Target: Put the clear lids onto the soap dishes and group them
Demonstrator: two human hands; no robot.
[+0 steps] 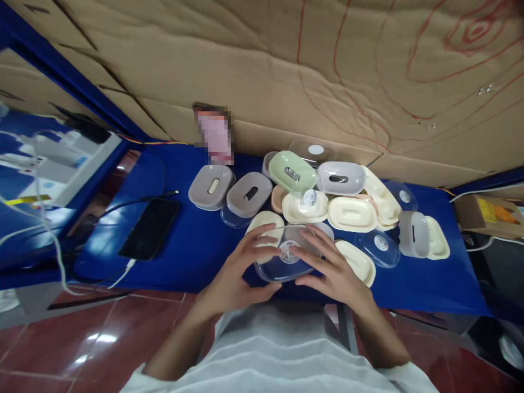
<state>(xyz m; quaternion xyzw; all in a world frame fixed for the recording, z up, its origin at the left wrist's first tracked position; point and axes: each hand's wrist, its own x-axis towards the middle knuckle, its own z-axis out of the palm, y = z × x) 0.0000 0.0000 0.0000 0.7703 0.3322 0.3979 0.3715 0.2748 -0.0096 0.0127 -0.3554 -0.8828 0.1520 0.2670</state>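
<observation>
Between my two hands is a transparent oval lid (282,272) with a round white printed sticker. My left hand (241,265) grips its left side, thumb at the near edge and fingers over the top. On the right side, my right hand (335,267) holds it with bent fingers, some near the sticker. A cream soap dish piece (266,219) lies just behind my left fingers, partly covered by them. Beside my right hand rests another cream piece (357,263), and a transparent lid (379,248) with a sticker is beyond it.
Grey oval dishes (210,185), a green dish (292,171), a lilac dish (341,177) and several cream trays (352,214) crowd the blue table (192,245). A grey dish (414,234) stands on its side at right. A black phone (150,229) with a cable lies left. Cardboard (262,71) walls the back.
</observation>
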